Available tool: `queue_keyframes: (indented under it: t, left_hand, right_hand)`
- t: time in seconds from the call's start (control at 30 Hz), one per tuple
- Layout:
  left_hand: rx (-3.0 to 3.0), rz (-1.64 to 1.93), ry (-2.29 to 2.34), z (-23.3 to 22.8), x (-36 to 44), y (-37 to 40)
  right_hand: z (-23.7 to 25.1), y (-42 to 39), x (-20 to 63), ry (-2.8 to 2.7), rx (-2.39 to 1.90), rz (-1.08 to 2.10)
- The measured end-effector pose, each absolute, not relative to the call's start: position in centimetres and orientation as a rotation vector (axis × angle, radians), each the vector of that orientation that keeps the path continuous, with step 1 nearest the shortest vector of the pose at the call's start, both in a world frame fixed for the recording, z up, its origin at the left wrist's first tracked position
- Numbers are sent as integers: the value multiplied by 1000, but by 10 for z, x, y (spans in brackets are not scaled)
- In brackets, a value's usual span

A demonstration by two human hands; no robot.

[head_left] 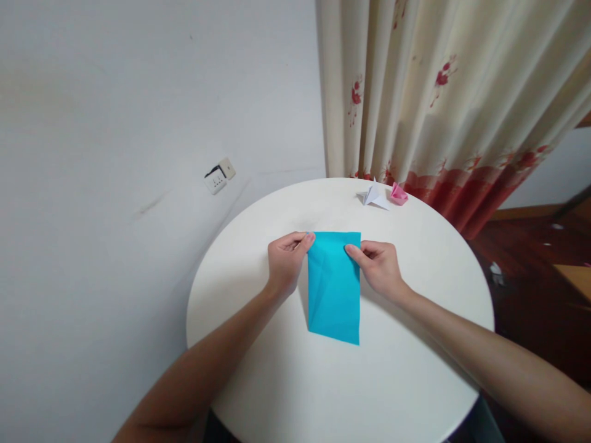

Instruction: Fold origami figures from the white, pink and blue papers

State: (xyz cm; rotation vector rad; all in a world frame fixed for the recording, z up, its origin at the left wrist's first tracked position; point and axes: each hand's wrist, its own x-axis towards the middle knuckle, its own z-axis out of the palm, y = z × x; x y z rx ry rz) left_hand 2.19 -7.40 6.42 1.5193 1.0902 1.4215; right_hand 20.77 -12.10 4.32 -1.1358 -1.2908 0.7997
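Two hands (285, 263) (381, 268) pinch the blue paper (335, 292) (creased) between them, near its top corners.

Pale wall (129, 117); cream curtain (415, 104) (red-hemmed); round white table (323, 394); dark reddish floor (521, 307).

Two hands (285, 263) (382, 268), one blue sheet (335, 289), two folded papers (372, 195) (398, 194), one table (323, 391), two wall plates (215, 182) (228, 167)

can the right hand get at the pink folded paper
Probably yes: nothing seems to stand between the right hand and the pink folded paper, though that hand holds the blue sheet.
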Motion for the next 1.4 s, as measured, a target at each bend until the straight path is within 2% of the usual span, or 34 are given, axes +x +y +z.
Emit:
queue_keyframes:
  t: [0.83,0.93,1.13,1.4]
  left_hand:
    - [1775,1422,1232,61,21,-68]
    - [1713,1299,1113,60,21,-66]
    - [1350,802,906,52,27,-75]
    - [1379,931,1117,41,32,-81]
  right_hand:
    - [36,-114,210,-1259,-1114,878]
    - [34,-112,211,-1236,-1114,899]
    - [30,-108,214,-1216,-1107,907]
    - [29,-106,212,-1200,-1131,906]
